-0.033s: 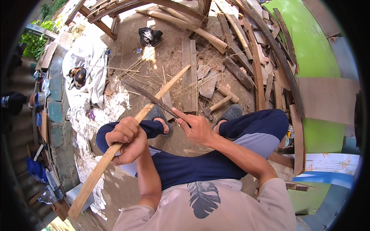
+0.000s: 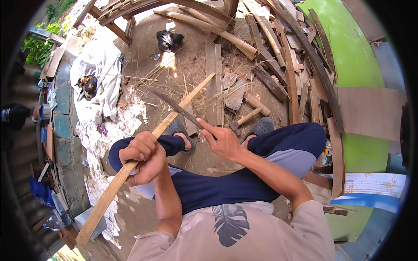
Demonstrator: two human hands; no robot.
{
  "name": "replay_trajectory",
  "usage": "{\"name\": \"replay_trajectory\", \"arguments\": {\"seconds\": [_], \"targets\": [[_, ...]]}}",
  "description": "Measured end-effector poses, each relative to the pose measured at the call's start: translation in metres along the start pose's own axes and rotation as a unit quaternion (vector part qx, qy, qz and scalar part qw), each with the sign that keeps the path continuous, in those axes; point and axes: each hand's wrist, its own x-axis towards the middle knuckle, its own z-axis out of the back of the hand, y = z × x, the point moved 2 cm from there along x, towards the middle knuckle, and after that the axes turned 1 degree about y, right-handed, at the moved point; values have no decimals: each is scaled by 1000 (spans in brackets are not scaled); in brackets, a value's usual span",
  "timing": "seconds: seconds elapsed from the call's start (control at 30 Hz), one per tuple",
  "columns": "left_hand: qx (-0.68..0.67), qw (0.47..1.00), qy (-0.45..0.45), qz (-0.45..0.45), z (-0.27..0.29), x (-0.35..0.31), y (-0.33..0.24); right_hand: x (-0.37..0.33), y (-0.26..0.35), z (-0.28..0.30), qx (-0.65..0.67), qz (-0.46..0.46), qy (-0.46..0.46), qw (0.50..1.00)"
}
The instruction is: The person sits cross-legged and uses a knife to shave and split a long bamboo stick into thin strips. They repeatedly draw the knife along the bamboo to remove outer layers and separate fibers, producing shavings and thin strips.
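Observation:
A long, pale wooden strip [image 2: 102, 208] slants across my front, its narrowed far end pointing up and to the right. My left hand [image 2: 146, 156] is closed around it near the middle, fingers wrapped over the top. In my right hand [image 2: 224, 142] is a long knife [image 2: 172, 102] with a dark, narrow blade; its handle is hidden in the palm and the index finger stretches along it. The blade crosses the strip's upper part and seems to touch it, beyond my left hand. My knees are spread on both sides, with a grey clog [image 2: 263, 126] on the right foot.
A hammer [image 2: 249, 116] lies by my right foot, near a short wooden piece [image 2: 257, 105]. Boards and scraps [image 2: 292, 87] are heaped on the right beside a green panel [image 2: 363, 56]. A cat [image 2: 89, 86] rests on white cloth [image 2: 96, 65] at left. A wooden bench frame [image 2: 165, 5] stands far ahead.
My right hand and the knife have shifted slightly right and toward me, so the blade's tip sits a little closer to the strip. The left hand has hardly moved.

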Motion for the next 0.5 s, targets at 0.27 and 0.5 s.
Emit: {"name": "replay_trajectory", "arguments": {"seconds": [0.27, 0.5], "targets": [[42, 996, -78, -26, 22, 0, 6, 0, -2, -13, -8, 85, -10, 996], [89, 986, -136, -33, 33, 2, 1, 8, -4, -18, -32, 90, -1, 995]]}}
